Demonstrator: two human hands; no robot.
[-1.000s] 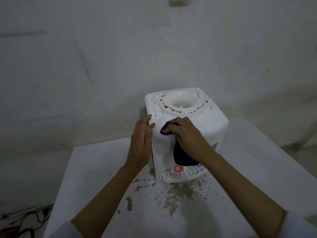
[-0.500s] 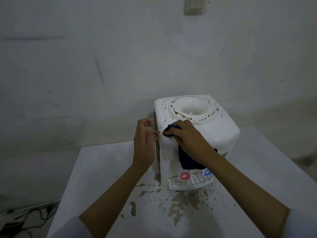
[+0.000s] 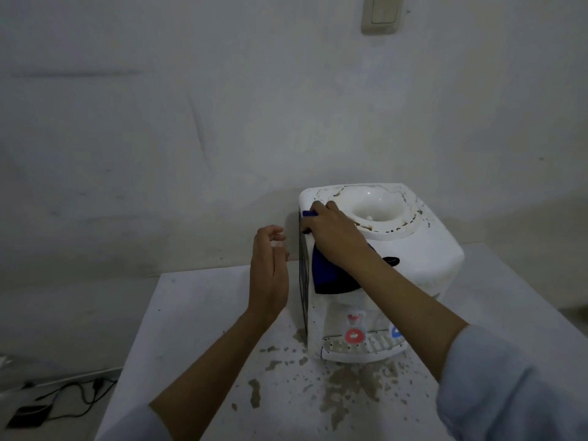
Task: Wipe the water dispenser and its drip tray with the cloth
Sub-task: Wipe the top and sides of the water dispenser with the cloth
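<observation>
A white tabletop water dispenser [image 3: 423, 249] with brown stains around its top bowl stands on a white table [image 3: 197, 313]. Its slotted drip tray [image 3: 362, 346] sits at the bottom front under a red tap and a blue tap. My right hand [image 3: 334, 233] presses a dark blue cloth [image 3: 331, 275] against the dispenser's top left edge; the cloth hangs down the front. My left hand [image 3: 269, 268] hovers just left of the dispenser's side, fingers loosely curled, holding nothing and not touching it.
The table surface in front of the dispenser is flaked with brown patches [image 3: 340, 389]. A wall stands close behind, with a switch plate [image 3: 381, 12] high up. Black cables [image 3: 63, 396] lie on the floor at lower left.
My right hand has slid the cloth from the front top toward the dispenser's top left corner. My left hand has come off the dispenser's side and now hovers beside it.
</observation>
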